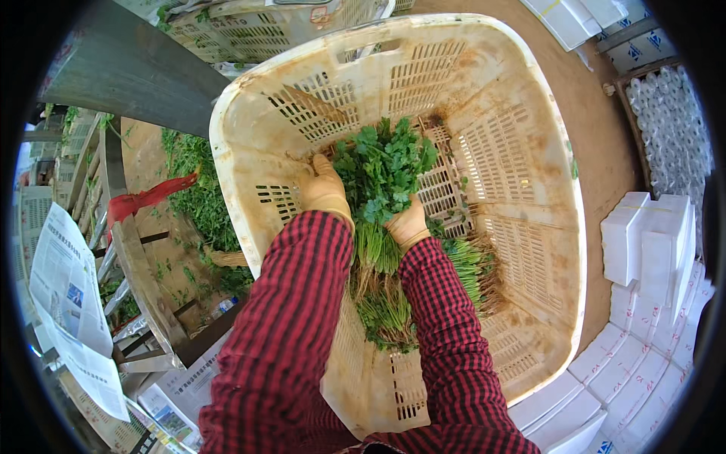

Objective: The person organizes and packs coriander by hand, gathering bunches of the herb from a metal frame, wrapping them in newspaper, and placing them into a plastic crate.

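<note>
Both my arms reach down into a large, dirt-stained white plastic basket (pixel 522 83) with slotted walls. Between my gloved hands lies a leafy green bunch of coriander (pixel 386 163), its leaves toward the far wall and its stems and roots toward me. My left hand (pixel 327 191) grips it from the left, close to the basket's left wall, its fingers partly hidden by leaves. From the right, my right hand (pixel 408 225) is closed around the base of the leaves. More coriander stems with brown roots (pixel 473 272) rest on the basket floor to the right and nearer me.
A grey metal post (pixel 136 68) stands close to the basket's left rim. Left of it are a frame tied with red cloth (pixel 151 198), loose greens (pixel 189 174) and newspapers (pixel 68 280). White foam boxes (pixel 643 242) are stacked at right; another basket (pixel 249 34) stands behind.
</note>
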Action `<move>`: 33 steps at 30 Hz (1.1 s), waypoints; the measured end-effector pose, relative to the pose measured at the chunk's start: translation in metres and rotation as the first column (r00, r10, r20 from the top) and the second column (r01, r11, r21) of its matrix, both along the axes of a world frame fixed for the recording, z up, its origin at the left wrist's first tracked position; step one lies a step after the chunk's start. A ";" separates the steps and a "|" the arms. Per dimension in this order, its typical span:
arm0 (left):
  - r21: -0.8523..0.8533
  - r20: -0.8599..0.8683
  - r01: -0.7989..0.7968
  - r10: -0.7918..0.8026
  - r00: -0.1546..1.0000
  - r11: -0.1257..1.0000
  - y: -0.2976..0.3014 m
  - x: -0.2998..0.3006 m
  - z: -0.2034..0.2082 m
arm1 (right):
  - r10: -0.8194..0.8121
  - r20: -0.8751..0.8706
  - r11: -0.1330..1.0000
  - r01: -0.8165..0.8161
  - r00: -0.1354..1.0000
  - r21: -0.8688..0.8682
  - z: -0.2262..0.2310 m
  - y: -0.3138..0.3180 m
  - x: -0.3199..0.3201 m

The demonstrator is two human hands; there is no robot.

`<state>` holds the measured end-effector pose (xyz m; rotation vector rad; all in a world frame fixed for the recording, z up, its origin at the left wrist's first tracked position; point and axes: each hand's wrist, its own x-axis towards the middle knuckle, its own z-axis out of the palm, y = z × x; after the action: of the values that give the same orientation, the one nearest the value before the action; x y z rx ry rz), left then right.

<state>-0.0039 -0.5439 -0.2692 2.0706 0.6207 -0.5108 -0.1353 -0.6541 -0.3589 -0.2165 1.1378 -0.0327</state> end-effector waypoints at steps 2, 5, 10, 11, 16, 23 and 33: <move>-0.224 -0.238 -0.096 0.042 0.970 0.970 0.019 0.000 -0.048 | 0.049 0.062 0.996 -0.044 0.997 -0.080 0.036 0.006 -0.001; -0.658 -0.370 -0.298 0.048 0.928 0.691 -0.014 -0.055 -0.060 | 0.476 -0.005 0.693 -0.378 0.880 -0.614 0.046 -0.009 -0.027; -0.978 -0.043 -0.004 -0.180 0.983 0.210 -0.008 -0.068 -0.065 | 0.499 -0.028 0.496 -0.312 0.866 -0.810 0.104 -0.024 -0.066; -0.885 0.152 0.284 -0.346 0.926 0.369 -0.038 -0.099 -0.029 | 0.405 -0.074 0.488 -0.284 0.911 -0.825 0.111 -0.049 -0.095; -0.986 0.156 0.163 -0.169 0.973 0.030 -0.046 -0.197 0.157 | 0.236 -0.011 0.267 -0.076 0.972 -0.961 0.243 -0.055 -0.135; -0.914 0.407 0.404 -0.132 0.904 -0.047 0.110 -0.145 0.269 | 0.549 0.103 -0.267 0.291 0.829 -0.919 0.409 0.076 -0.048; -0.305 0.827 0.713 -0.195 0.527 0.631 0.485 -0.009 0.291 | 0.569 -0.683 -0.803 0.488 0.458 -0.343 0.382 0.320 0.076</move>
<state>-0.0131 -0.0591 0.0218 1.5404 -0.6180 -0.0913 -0.0593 -0.3338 0.0232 -2.7313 -0.8416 -0.4095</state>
